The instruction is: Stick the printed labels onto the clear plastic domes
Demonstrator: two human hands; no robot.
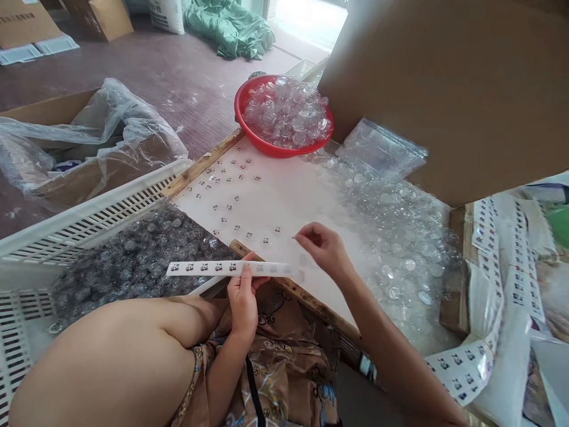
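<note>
My left hand (242, 305) grips a narrow white sticker strip (195, 268) with its thumb on top. Dark panda prints show along the strip's left part; its right part looks paler, with faint marks. To the right, my right hand (323, 246) hovers over the white board (288, 196), thumb and forefinger pinched together. Whatever lies between those fingertips is too small to make out. Small panda stickers (237, 228) are scattered over the board's left side. Clear round pieces (391, 237) cover its right side.
A red basin (284, 152) heaped with clear pieces stands at the board's far edge. Left is a white crate (89, 219) holding dark-patterned clear pieces (133, 243). A large cardboard panel (444, 89) rises at right, near plastic bags (382, 148) and sticker sheets (462, 367).
</note>
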